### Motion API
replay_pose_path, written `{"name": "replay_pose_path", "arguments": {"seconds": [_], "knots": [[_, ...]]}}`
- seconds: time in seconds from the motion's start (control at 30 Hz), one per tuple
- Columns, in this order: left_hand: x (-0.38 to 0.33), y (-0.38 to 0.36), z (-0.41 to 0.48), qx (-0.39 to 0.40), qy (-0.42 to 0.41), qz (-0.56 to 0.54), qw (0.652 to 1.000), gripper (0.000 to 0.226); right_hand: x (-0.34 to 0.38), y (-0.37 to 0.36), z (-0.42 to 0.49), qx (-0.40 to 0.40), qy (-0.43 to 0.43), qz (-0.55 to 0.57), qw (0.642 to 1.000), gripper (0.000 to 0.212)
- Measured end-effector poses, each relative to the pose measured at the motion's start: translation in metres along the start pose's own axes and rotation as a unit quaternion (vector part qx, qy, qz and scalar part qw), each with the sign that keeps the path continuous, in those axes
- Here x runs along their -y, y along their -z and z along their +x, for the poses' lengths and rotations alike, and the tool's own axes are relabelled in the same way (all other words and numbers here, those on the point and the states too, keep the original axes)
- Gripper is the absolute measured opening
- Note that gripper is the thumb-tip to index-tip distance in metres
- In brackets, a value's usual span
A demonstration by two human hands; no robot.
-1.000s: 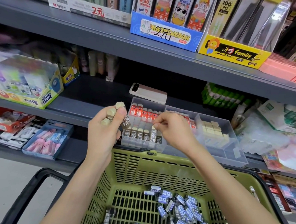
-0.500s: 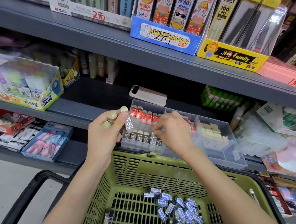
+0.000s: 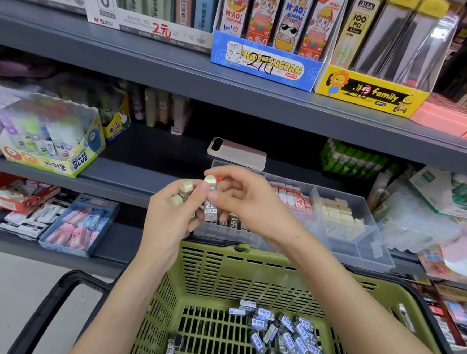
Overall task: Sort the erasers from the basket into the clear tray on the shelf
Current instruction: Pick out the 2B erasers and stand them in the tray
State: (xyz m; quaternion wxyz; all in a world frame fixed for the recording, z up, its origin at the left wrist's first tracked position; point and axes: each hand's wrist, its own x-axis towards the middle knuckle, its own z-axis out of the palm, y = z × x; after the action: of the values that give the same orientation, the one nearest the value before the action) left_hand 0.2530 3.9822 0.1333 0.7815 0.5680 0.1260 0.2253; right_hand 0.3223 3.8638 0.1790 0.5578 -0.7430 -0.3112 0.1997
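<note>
Above the basket (image 3: 248, 259) rim, left fingers (image 3: 195, 199) clutching erasers (image 3: 186, 187), right fingers (image 3: 227, 173) pinching one, tray (image 3: 368, 248) close behind.

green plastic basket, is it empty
No, a heap of small blue-labelled erasers lies on the floor of the green plastic basket.

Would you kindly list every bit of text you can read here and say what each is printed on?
"POWER GLUE": glue box
"MIAOMENGDAN" and "36PCS": blue display box
"family": yellow display box
"100 PCS": clear packet
"M&G": white sign
"2B": eraser gripped in the left hand
Too small to read: sleeves of the basket erasers
</note>
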Motion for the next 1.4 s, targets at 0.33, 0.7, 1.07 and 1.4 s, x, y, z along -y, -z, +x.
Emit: {"name": "replay_pose_path", "arguments": {"seconds": [0.33,0.7,1.07,1.4], "knots": [[0.005,0.016,0.013,-0.125,0.147,-0.246,0.95,0.028,-0.033,-0.02,0.019,-0.105,-0.167,-0.089,0.976,0.021],[0.006,0.017,0.015,-0.092,0.1,-0.193,0.972,0.019,-0.036,-0.02,0.026,-0.063,-0.171,-0.287,0.94,0.033],[0.004,0.006,0.007,-0.041,0.034,-0.029,0.998,0.026,-0.009,-0.016,0.006,-0.112,-0.053,0.075,0.989,0.012],[0.01,0.019,0.02,-0.201,0.15,-0.306,0.919,0.023,-0.03,0.0,0.013,-0.104,-0.167,-0.159,0.967,0.018]]}}
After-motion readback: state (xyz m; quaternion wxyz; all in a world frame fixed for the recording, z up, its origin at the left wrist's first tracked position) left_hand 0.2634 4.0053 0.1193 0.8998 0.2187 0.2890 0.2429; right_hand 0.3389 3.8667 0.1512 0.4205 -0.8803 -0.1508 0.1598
